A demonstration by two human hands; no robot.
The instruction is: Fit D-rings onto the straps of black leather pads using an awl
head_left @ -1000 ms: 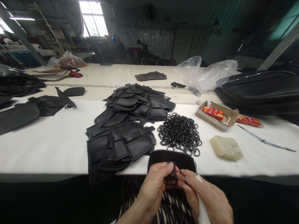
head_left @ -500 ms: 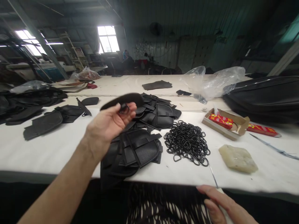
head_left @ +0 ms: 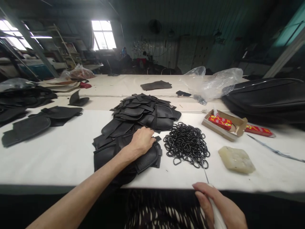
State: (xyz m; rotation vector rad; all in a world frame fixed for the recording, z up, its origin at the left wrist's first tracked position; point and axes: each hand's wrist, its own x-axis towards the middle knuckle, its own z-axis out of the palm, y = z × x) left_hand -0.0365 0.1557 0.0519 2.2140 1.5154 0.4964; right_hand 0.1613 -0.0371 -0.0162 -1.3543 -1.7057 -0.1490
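The left hand (head_left: 143,140) came down on black leathery flaps (head_left: 147,159); I can't tell if its fingers grip. The right hand (head_left: 227,203) squeezes a white-handled spike (head_left: 215,210). White desk (head_left: 47,159); bright window (head_left: 104,35), eleven o'clock.

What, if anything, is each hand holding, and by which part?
Right hand: thin-shafted tool, by its white handle. Left hand: on the black pieces; whether it grips one cannot be told.

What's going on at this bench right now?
A person has the left hand down on a heap of black pieces; whether its fingers grip one is hard to tell. The right hand holds a thin-shafted, white-handled tool at the bench edge. Loose black rings lie piled beside the heap, with a yellowish block farther right.
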